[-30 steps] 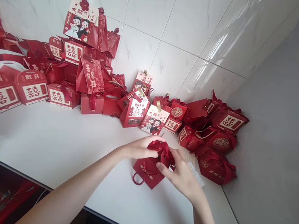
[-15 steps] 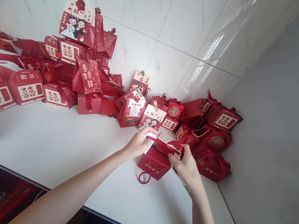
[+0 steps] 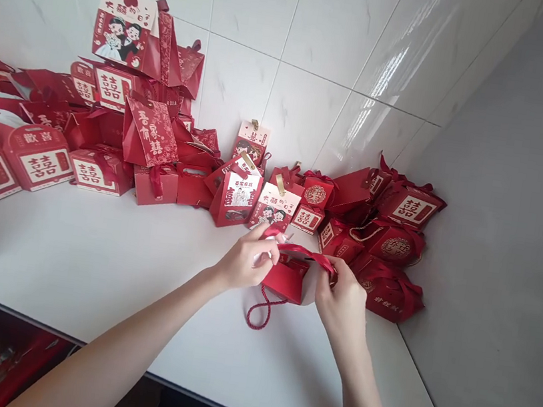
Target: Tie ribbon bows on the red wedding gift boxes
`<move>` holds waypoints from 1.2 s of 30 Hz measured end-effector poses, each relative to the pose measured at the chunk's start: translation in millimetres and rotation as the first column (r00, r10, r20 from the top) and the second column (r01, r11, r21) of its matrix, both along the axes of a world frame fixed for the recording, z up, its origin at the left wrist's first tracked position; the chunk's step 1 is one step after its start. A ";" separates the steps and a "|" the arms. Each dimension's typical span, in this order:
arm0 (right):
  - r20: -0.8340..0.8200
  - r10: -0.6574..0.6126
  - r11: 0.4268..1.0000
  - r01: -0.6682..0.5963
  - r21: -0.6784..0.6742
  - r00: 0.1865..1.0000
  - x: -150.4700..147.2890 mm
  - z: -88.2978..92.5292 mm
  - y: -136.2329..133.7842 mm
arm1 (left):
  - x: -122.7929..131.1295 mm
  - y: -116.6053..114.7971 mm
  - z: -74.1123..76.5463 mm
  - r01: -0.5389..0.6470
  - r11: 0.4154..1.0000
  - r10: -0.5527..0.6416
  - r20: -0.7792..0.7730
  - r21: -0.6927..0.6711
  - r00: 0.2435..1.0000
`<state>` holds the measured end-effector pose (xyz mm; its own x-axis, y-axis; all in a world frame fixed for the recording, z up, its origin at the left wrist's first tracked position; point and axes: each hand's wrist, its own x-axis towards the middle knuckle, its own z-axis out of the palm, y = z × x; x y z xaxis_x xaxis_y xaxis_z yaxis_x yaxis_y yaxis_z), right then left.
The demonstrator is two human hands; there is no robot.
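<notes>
A dark red ribbon (image 3: 305,253) stretches between my two hands, above a small red gift box (image 3: 285,279) on the counter. My left hand (image 3: 247,258) is closed on the ribbon's left end, with something white partly hidden behind its fingers. On the other side, my right hand (image 3: 344,301) pinches the ribbon's right end, seen from the back of the hand. The box's upper part is open, and its flaps are partly covered by my hands. A twisted red cord loop (image 3: 260,315) hangs from the box's front onto the counter.
Directly behind my hands stand a cartoon-couple gift box (image 3: 275,205) and a white-fronted box (image 3: 236,197). Red boxes (image 3: 391,247) are piled at the right against the grey wall (image 3: 505,263). A taller stack (image 3: 150,129) rises at the left. The white counter (image 3: 142,259) ends at a dark front edge.
My hands have lifted the ribbon slightly and pulled it into a longer stretch. The fingers of my left hand have curled in, and the box now shows less of its front. The view has shifted slightly.
</notes>
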<state>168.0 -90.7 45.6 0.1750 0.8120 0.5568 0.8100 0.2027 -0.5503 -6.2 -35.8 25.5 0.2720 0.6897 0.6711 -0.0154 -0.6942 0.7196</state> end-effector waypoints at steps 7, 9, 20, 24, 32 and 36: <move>-0.134 0.011 0.998 -0.003 0.061 0.991 1.9 0.4 2.1 | 0.9 2.1 -1.9 0.023 0.995 -0.003 -0.212 0.092 0.977; -0.091 0.059 0.992 -0.048 0.117 0.994 0.7 -2.2 3.9 | 1.2 2.3 -1.9 -0.014 0.993 0.043 -0.240 0.121 0.970; -0.025 0.030 0.981 -0.024 0.190 0.999 -0.5 -15.7 10.7 | 9.7 -2.2 -8.7 -0.140 0.912 0.306 -0.412 0.386 0.859; -0.129 -0.005 0.976 0.033 0.215 0.992 -1.5 -15.9 7.6 | 8.5 -1.9 -10.9 -0.103 0.913 0.235 -0.302 0.396 0.924; -0.097 0.204 0.793 -0.106 0.600 0.974 -9.7 -15.5 -1.5 | -1.2 -0.3 -9.0 -0.254 0.783 0.221 0.128 0.567 0.967; -0.016 0.298 0.695 -0.205 0.690 0.955 -13.4 -11.9 -7.7 | -3.3 -4.9 -3.3 -0.322 0.698 0.220 0.237 0.640 0.946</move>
<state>154.6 -98.4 33.7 0.1213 0.2515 0.9602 0.6125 0.7423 -0.2718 -9.5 -40.7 22.2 0.0185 0.0835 0.9963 0.1914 -0.9784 0.0784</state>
